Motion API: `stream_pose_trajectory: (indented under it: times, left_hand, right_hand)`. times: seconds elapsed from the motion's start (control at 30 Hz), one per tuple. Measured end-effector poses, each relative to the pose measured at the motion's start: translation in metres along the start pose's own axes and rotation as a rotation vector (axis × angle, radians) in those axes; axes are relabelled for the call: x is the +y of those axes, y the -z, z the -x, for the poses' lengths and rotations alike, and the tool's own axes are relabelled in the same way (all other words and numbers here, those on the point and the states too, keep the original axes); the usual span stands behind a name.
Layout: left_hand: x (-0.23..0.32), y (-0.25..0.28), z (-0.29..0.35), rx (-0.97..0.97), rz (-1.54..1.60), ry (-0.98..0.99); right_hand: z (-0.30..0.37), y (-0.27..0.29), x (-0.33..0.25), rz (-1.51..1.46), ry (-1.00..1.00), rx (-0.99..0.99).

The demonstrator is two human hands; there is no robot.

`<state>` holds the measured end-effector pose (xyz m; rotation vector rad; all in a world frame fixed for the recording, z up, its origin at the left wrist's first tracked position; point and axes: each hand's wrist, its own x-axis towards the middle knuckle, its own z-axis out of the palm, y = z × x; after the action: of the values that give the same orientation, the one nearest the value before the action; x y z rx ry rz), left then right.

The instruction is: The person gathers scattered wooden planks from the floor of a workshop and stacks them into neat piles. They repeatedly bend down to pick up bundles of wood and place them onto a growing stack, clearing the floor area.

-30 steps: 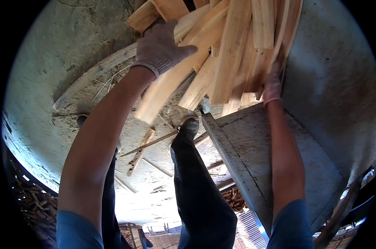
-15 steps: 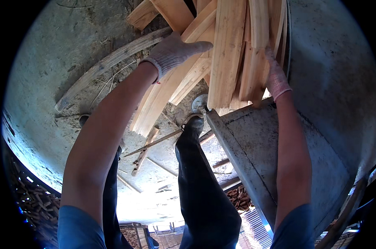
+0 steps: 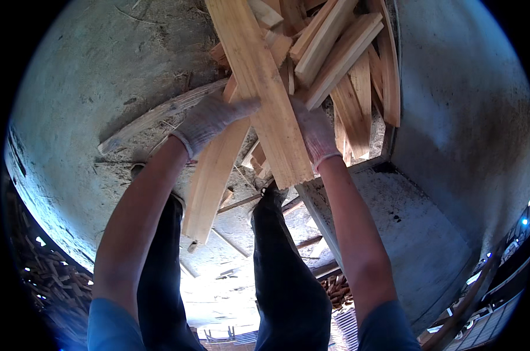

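A wide, pale wooden plank [image 3: 262,88] slants across the middle, between my two gloved hands. My left hand [image 3: 209,123], in a whitish knit glove, grips its left edge, thumb on the edge and fingers hidden. A second long plank [image 3: 218,175] passes beside that hand and reaches down toward my legs. Along the wide plank's right edge, my right hand [image 3: 316,131] is closed, its fingertips tucked behind the wood. Just beyond the right hand lies a jumbled pile of cut boards [image 3: 344,64].
A grey metal-looking panel [image 3: 405,216] with a raised edge stands at the right. A curved weathered slat [image 3: 159,114] lies on the dusty floor [image 3: 72,93] at the left. Sticks and wood scraps lie around my feet. Stacked wood [image 3: 60,286] shows at the lower left.
My right hand has moved left from the boards by the panel to the wide plank. That plank now slants between both hands, and boards behind it lie in a jumble.
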<state>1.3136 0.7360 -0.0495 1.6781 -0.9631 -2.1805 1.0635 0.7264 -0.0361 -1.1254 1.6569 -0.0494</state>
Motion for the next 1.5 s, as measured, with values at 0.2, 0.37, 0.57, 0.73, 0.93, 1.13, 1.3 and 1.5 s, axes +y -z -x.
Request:
stream_pose_trajectory:
  times: [0.2, 0.37, 0.57, 0.73, 0.93, 1.13, 1.3, 1.5]
  left_hand:
    - [-0.034, 0.009, -0.027, -0.033, 0.071, -0.223]
    - [-0.063, 0.011, -0.06, 0.023, -0.032, -0.141]
    - [-0.038, 0.025, -0.01, 0.094, 0.088, -0.125]
    - [-0.063, 0.064, 0.071, 0.114, 0.501, -0.006]
    - [-0.114, 0.074, 0.104, 0.265, 0.815, -0.018]
    - [-0.133, 0.061, 0.133, 0.207, 0.892, -0.02]
    - [-0.136, 0.047, 0.185, 0.242, 0.818, 0.035]
    - [-0.068, 0.044, 0.286, 0.204, 0.832, 0.141]
  right_hand:
    - [-0.024, 0.03, 0.057, -0.545, -0.21, 0.159]
    - [-0.051, 0.03, 0.091, -0.669, -0.404, 0.21]
    - [-0.031, 0.013, 0.054, -0.493, -0.006, 0.067]
    - [-0.025, -0.03, -0.008, -0.429, 0.168, -0.133]
    - [-0.003, -0.152, -0.057, -0.532, -0.139, -0.158]
    - [0.047, -0.171, -0.047, -0.373, -0.331, -0.187]
    - [0.096, -0.133, -0.052, -0.18, -0.18, -0.032]
    - [0.124, -0.056, -0.147, 0.044, -0.144, -0.282]
